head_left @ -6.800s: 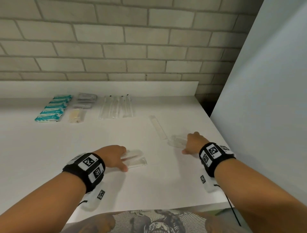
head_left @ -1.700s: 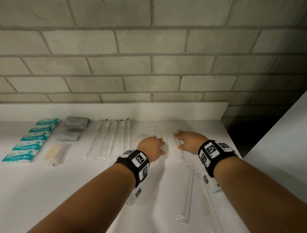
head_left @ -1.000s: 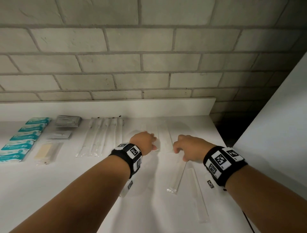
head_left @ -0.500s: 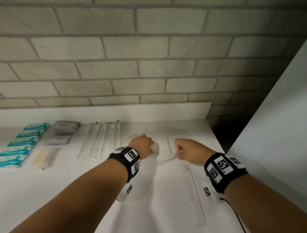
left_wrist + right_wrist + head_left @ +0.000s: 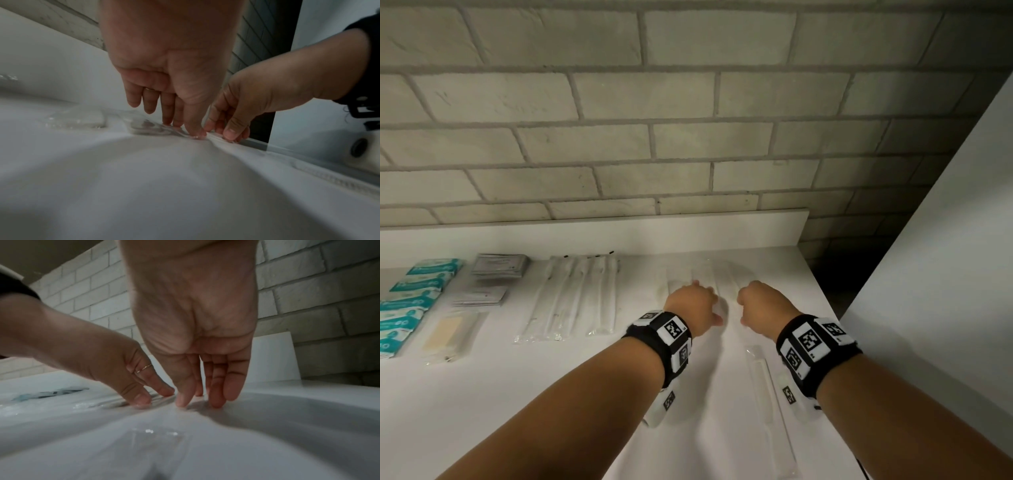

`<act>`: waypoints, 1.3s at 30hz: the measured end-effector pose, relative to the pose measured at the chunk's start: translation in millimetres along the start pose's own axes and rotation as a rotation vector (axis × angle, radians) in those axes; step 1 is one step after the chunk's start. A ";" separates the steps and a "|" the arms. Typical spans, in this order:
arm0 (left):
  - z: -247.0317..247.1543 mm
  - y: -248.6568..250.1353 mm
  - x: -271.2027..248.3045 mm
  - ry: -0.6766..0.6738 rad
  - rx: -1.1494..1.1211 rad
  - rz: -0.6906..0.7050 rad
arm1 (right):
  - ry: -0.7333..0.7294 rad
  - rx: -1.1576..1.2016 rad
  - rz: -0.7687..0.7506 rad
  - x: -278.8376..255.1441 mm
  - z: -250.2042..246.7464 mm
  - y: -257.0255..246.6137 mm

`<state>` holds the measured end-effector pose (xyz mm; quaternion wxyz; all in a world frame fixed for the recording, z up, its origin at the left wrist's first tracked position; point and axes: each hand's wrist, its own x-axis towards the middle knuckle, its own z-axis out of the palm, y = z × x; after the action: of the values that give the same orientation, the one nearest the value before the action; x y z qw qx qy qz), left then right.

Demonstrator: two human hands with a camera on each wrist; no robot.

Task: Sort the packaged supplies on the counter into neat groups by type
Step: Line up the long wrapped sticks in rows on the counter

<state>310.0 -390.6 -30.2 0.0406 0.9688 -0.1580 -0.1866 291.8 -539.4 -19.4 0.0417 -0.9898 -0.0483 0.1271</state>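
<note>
1. The left hand [image 5: 693, 305] reaches toward the back of the white counter [image 5: 517, 394], fingers straight and pointing down. In the left wrist view its fingertips [image 5: 195, 129] press on the edge of a clear flat packet [image 5: 152, 128] lying on the counter; nothing is gripped.
2. The right hand [image 5: 762, 306] sits just beside the left one, almost touching it. In the right wrist view its fingers [image 5: 216, 386] hang nearly straight, with the tips on the counter surface. In the left wrist view the thumb and fingertips seem to come down on the end of a long white wrapped strip [image 5: 267, 162], but I cannot tell whether they pinch it or only press it.
3. A group of clear packets [image 5: 709, 277] lies at the back of the counter right ahead of both hands, close to the low white backsplash [image 5: 619, 233].
4. One long clear sleeve [image 5: 770, 404] lies apart, nearer the front edge, under the right wrist.
5. To the left of the hands, a row of long clear wrapped swabs [image 5: 575, 298] lies side by side.
6. Further left are two small stacks of grey sachets [image 5: 500, 265], one behind the other, and a beige strip in clear wrap [image 5: 450, 334] in front of them.
7. At the far left a column of teal packets [image 5: 410, 301] runs front to back.
8. Both wrists wear black bands [image 5: 664, 339] with square printed markers; a brick wall [image 5: 688, 120] rises behind the counter.
</note>
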 end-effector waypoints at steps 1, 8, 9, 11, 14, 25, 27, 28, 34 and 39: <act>-0.3 -1.2 1.0 -0.002 0.002 0.003 | 0.001 0.005 0.003 0.5 1.5 -0.6; -1.9 -3.3 2.2 -0.034 0.026 0.003 | -0.038 0.136 0.070 0.7 -1.2 0.4; -1.7 -3.5 1.9 -0.037 0.023 -0.003 | -0.040 0.160 0.076 -0.8 -3.4 1.1; -0.7 -3.7 1.6 -0.035 0.013 -0.014 | -0.044 0.209 0.094 -7.8 -11.8 2.5; -0.1 -4.4 0.7 -0.023 0.004 -0.005 | -0.115 0.158 0.110 -29.9 -26.6 2.2; -8.1 -2.9 -8.0 -0.025 0.024 0.033 | -0.126 0.132 0.249 -39.6 -15.3 -4.1; -7.6 -2.3 -8.5 -0.029 0.005 0.017 | 0.014 0.187 0.265 -37.9 -22.7 12.8; -7.3 -1.7 -8.8 -0.014 -0.015 0.009 | 0.033 0.168 0.246 -38.4 -27.5 19.5; -4.1 1.7 -9.0 0.187 -0.033 0.077 | -0.328 -0.229 -0.012 -39.7 -30.0 41.9; -0.4 22.4 -1.2 0.210 0.022 0.136 | -0.304 -0.131 -0.066 -33.7 -24.8 56.6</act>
<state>302.5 -411.4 -26.3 0.0589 0.9705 -0.2200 -0.0793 270.5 -600.9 7.5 -0.0265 -0.9577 -0.0947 0.2705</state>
